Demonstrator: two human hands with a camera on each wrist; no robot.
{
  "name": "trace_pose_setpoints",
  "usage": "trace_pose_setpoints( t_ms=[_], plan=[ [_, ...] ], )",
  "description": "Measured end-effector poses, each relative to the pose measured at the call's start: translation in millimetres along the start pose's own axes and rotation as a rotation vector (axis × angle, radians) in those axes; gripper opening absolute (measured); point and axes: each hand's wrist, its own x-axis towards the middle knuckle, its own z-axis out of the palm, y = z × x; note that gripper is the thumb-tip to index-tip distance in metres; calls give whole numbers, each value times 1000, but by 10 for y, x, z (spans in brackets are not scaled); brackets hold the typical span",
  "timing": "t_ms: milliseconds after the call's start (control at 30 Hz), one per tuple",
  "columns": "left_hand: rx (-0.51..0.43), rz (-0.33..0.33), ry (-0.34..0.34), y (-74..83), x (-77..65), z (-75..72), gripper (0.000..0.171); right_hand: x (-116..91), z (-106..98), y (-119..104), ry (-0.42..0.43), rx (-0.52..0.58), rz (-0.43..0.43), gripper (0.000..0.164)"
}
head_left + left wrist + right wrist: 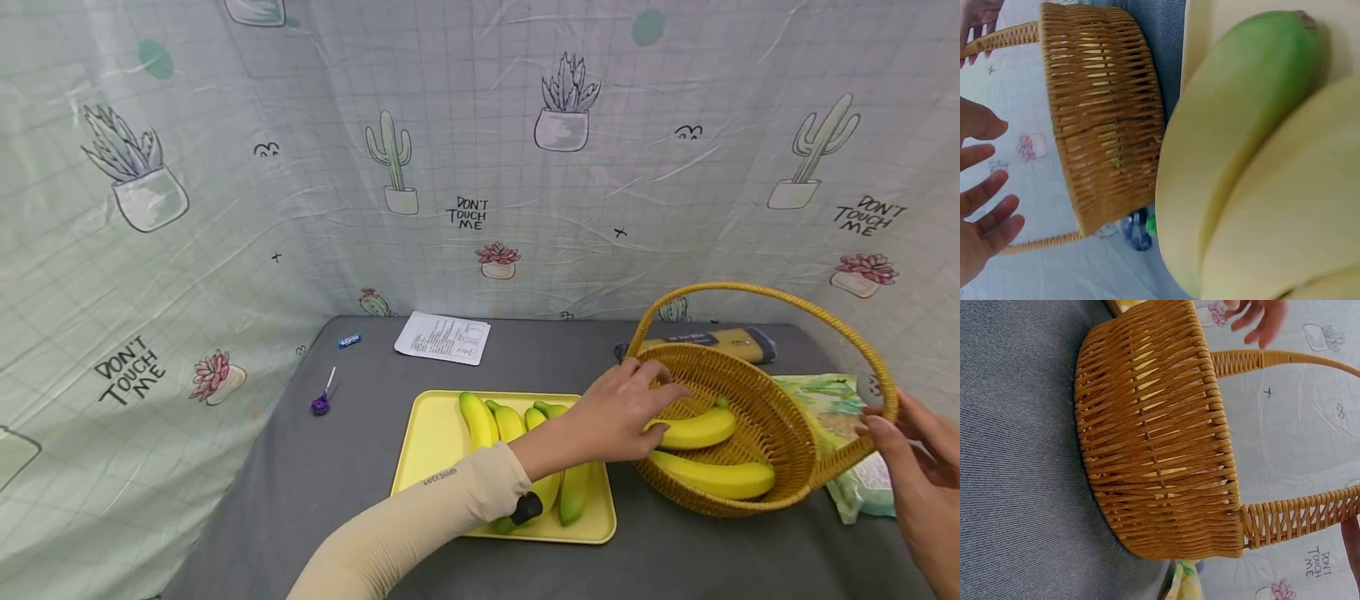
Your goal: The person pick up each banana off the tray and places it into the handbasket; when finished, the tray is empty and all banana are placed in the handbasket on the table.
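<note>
My left hand (622, 408) is over the near left rim of a wicker basket (795, 417), its fingers spread and empty in the left wrist view. Two yellow bananas lie inside: one banana (701, 429) just beyond my left fingertips, another banana (712, 477) nearer the front. At the right, my right hand (926, 475) grips the basket's arched handle (765, 289) low on its side; only a sliver of this hand shows in the right wrist view. Several more bananas (476, 417) lie on a yellow tray (431, 442), partly hidden by my left forearm.
Behind the basket lies a blue-and-yellow packet (738, 342). A green bag (825, 387) is at its right, partly covered. Toward the back left are a printed paper (442, 337), a small blue wrapped item (348, 341) and a purple lollipop (321, 404). A patterned curtain (450, 150) hangs behind.
</note>
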Motion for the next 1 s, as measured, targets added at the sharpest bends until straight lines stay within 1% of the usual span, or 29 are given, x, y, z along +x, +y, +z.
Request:
trace_pose_setpoints(
  t_ms=[100,167,367,467,633,833,1000],
  plan=[
    [-11,-49,30,-55,-122,-30,47,5,-4,-3,3,0,3,43],
    [-9,-68,45,-83,-234,-30,49,5,-4,-12,6,-2,9,42],
    [-18,-144,49,-176,-690,6,56,-20,17,-50,0,-42,43,43],
    [-11,-172,59,-230,-878,4,58,-12,19,-62,3,-38,54,43],
    [-32,-213,65,-305,-1109,-47,60,-10,17,-63,14,-26,42,43],
    [-92,-311,98,-406,-1364,-84,62,-8,15,-63,2,-40,60,43],
    [-98,-376,117,-454,-1548,-47,69,-14,10,-71,5,-45,67,43]
  ],
)
